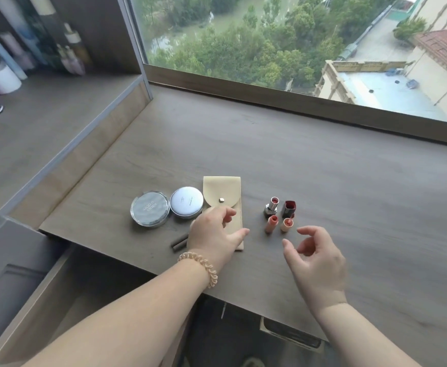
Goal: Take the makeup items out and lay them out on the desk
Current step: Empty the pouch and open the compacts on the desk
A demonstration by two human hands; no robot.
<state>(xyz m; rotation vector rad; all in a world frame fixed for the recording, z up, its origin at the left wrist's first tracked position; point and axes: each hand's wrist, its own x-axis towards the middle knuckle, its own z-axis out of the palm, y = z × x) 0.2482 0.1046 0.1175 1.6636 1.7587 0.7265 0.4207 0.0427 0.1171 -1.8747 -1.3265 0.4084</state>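
1. Head view — a grey-brown wooden desk [323, 181] is running along a wide window [296, 43] that is looking down on trees and rooftops; to the left a raised shelf [44, 123] is carrying blurred bottles and a white jar [1, 78].
2. Below the desk's left front edge an open drawer [66, 287] is showing.
3. The makeup items are lying in a rough row near the front of the desk: a silver round compact [150, 209] at the left, a white round compact [186, 205] touching it on the right, then a beige snap pouch [223, 205] lying flat with its flap closed.
4. A dark slim stick [179, 242] is lying just left of the pouch's lower end, partly hidden by the hand.
5. Right of the pouch four lipsticks are standing in a tight cluster — a silver-cased one [271, 205], a dark red one [289, 207], and two peach ones [271, 223] [286, 224] in front.
6. The left hand [214, 234] is resting over the lower half of the pouch, fingers loosely spread and gripping nothing, a coiled band [200, 268] sitting on its wrist.
7. The right hand [315, 260] is hovering open just in front of and to the right of the lipsticks, fingers curled and apart, touching none of them.
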